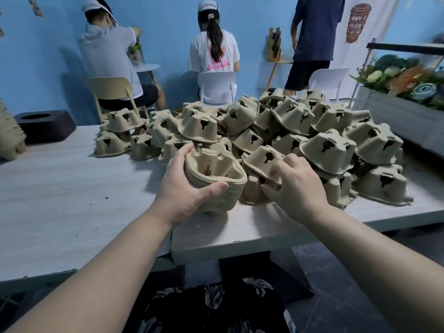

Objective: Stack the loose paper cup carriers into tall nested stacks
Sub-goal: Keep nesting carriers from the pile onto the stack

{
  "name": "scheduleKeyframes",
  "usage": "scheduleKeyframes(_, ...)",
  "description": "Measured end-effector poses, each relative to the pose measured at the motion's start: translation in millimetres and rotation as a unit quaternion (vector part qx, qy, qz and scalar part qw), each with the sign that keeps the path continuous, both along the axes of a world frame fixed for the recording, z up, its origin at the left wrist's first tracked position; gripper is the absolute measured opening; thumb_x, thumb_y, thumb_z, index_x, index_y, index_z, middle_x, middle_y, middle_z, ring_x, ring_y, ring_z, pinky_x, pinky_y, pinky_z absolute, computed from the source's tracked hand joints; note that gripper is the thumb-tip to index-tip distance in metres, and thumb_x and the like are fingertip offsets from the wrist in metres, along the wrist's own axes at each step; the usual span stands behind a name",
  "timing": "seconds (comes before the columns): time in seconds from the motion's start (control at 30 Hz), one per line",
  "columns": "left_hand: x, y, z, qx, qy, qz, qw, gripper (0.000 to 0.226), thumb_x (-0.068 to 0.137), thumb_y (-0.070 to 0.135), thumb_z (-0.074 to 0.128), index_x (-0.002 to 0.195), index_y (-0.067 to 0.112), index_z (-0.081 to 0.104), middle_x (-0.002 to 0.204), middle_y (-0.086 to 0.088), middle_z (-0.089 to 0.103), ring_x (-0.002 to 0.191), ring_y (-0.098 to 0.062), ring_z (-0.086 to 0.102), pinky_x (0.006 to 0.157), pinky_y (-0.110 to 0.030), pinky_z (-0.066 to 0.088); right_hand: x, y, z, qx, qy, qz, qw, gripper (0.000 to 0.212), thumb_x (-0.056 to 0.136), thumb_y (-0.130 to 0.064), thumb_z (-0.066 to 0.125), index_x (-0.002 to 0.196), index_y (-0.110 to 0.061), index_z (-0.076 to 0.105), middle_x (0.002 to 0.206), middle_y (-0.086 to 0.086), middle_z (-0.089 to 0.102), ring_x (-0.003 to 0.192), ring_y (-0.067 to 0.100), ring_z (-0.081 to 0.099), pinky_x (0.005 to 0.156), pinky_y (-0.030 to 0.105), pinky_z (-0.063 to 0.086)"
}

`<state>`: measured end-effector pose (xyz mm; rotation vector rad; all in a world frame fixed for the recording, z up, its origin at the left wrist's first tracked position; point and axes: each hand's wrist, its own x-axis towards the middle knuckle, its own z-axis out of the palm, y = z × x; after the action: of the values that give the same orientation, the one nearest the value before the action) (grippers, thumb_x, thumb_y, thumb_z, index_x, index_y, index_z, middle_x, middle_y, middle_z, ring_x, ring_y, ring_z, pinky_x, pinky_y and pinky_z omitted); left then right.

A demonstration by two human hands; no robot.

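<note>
A big heap of loose brown pulp cup carriers (pixel 276 131) covers the far and right side of the pale wooden table (pixel 60 188). My left hand (pixel 185 188) grips a short nested stack of carriers (pixel 216 174), open side up, just above the table near its front edge. My right hand (pixel 295 183) holds one upside-down carrier (pixel 262 162) at the near edge of the heap, fingers curled over its rim, right beside the stack.
Part of a tall finished stack (pixel 9 135) stands at the far left, next to a dark block (pixel 45 126). A planter box with flowers (pixel 403 97) sits at the right. Three people and chairs are behind the table by the blue wall.
</note>
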<state>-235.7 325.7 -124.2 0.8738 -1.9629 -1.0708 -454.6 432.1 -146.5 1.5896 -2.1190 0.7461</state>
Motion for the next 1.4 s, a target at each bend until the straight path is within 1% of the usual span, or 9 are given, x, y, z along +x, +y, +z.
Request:
scheduleKeyframes(0.13, -3.8, 0.3, 0.1, -0.006, -0.013, -0.004, 1.000, 0.121, 0.039, 0.066, 0.080, 0.146, 0.035, 0.032, 0.142, 0.008, 0.046, 0.129, -0.009, 0.047, 0.112, -0.039, 0.039, -6.6, -2.2, 1.3, 0.004, -0.022, 0.004, 1.000, 0.013, 0.075, -0.017, 0.072, 0.077, -0.009, 0.062, 0.086, 0.005, 0.061, 0.077, 0.030, 0.054, 0.063, 0.028, 0.033)
scheduleKeyframes(0.47, -2.0, 1.1, -1.4, -0.006, -0.021, 0.009, 1.000, 0.124, 0.040, 0.066, 0.080, 0.148, 0.036, 0.029, 0.145, 0.007, 0.043, 0.131, -0.010, 0.045, 0.113, -0.040, 0.038, -12.7, -11.0, 30.4, -0.169, -0.055, 0.029, 0.984, 0.009, 0.081, -0.014, 0.068, 0.078, -0.007, 0.063, 0.080, 0.008, 0.062, 0.070, 0.030, 0.058, 0.062, 0.036, 0.049)
scheduleKeyframes(0.6, -2.3, 0.8, -1.3, -0.009, -0.027, 0.010, 1.000, 0.125, 0.040, 0.066, 0.079, 0.150, 0.035, 0.027, 0.147, 0.006, 0.041, 0.133, -0.011, 0.044, 0.114, -0.040, 0.037, -10.7, -13.1, 45.3, -0.234, -0.061, 0.043, 0.969, 0.011, 0.081, -0.014, 0.068, 0.079, -0.004, 0.063, 0.079, 0.009, 0.062, 0.067, 0.023, 0.057, 0.063, 0.029, 0.044)
scheduleKeyframes(0.67, -3.0, 1.7, -0.4, -0.009, -0.029, 0.008, 0.999, 0.125, 0.040, 0.066, 0.079, 0.150, 0.035, 0.027, 0.147, 0.006, 0.041, 0.133, -0.010, 0.043, 0.114, -0.040, 0.037, -5.9, -12.8, 54.0, -0.255, -0.113, 0.038, 0.960, 0.009, 0.082, -0.014, 0.069, 0.080, -0.007, 0.064, 0.075, 0.002, 0.063, 0.066, 0.016, 0.055, 0.066, 0.023, 0.044)
scheduleKeyframes(0.77, -3.4, 1.8, -0.1, -0.008, -0.031, 0.008, 0.999, 0.126, 0.040, 0.067, 0.078, 0.150, 0.036, 0.026, 0.147, 0.007, 0.041, 0.133, -0.010, 0.044, 0.114, -0.040, 0.036, -2.0, -16.1, 63.9, -0.256, -0.277, 0.035, 0.926, 0.009, 0.083, -0.019, 0.068, 0.077, -0.021, 0.062, 0.068, -0.012, 0.061, 0.063, 0.007, 0.057, 0.070, 0.030, 0.053)
scheduleKeyframes(0.9, -3.1, 1.4, -0.1, -0.008, -0.031, 0.004, 0.999, 0.127, 0.040, 0.067, 0.079, 0.150, 0.037, 0.025, 0.146, 0.006, 0.043, 0.131, -0.011, 0.045, 0.113, -0.040, 0.038, 5.0, -16.9, 71.7, -0.242, -0.399, 0.075, 0.881, 0.022, 0.084, -0.011, 0.063, 0.075, -0.031, 0.058, 0.067, -0.002, 0.065, 0.063, 0.023, 0.067, 0.061, 0.048, 0.058)
scheduleKeyframes(1.03, -3.2, -0.8, -1.9, -0.007, -0.026, 0.005, 1.000, 0.125, 0.039, 0.068, 0.081, 0.148, 0.039, 0.027, 0.144, 0.007, 0.045, 0.131, -0.012, 0.047, 0.112, -0.042, 0.039, 17.8, -15.0, 74.3, -0.177, -0.448, 0.136, 0.866, 0.025, 0.089, 0.002, 0.055, 0.082, -0.018, 0.069, 0.067, 0.004, 0.064, 0.061, 0.018, 0.066, 0.064, 0.043, 0.060)
scheduleKeyframes(1.2, -3.3, 0.0, -1.1, -0.016, -0.030, 0.005, 0.999, 0.127, 0.040, 0.068, 0.078, 0.150, 0.037, 0.024, 0.148, 0.008, 0.041, 0.134, -0.010, 0.041, 0.115, -0.041, 0.035, 18.4, -14.3, 61.6, -0.096, -0.423, 0.168, 0.885, 0.032, 0.088, 0.000, 0.053, 0.089, -0.026, 0.072, 0.075, 0.003, 0.069, 0.068, 0.018, 0.063, 0.072, 0.044, 0.058)
scheduleKeyframes(1.4, -3.6, -0.6, -2.1, -0.018, -0.027, 0.005, 0.999, 0.128, 0.040, 0.069, 0.079, 0.151, 0.037, 0.024, 0.149, 0.009, 0.040, 0.136, -0.009, 0.040, 0.116, -0.041, 0.034, 13.7, -15.2, 47.9, -0.111, -0.189, 0.149, 0.964, 0.028, 0.081, -0.003, 0.067, 0.101, -0.021, 0.074, 0.091, -0.006, 0.061, 0.075, 0.007, 0.062, 0.077, 0.018, 0.050)
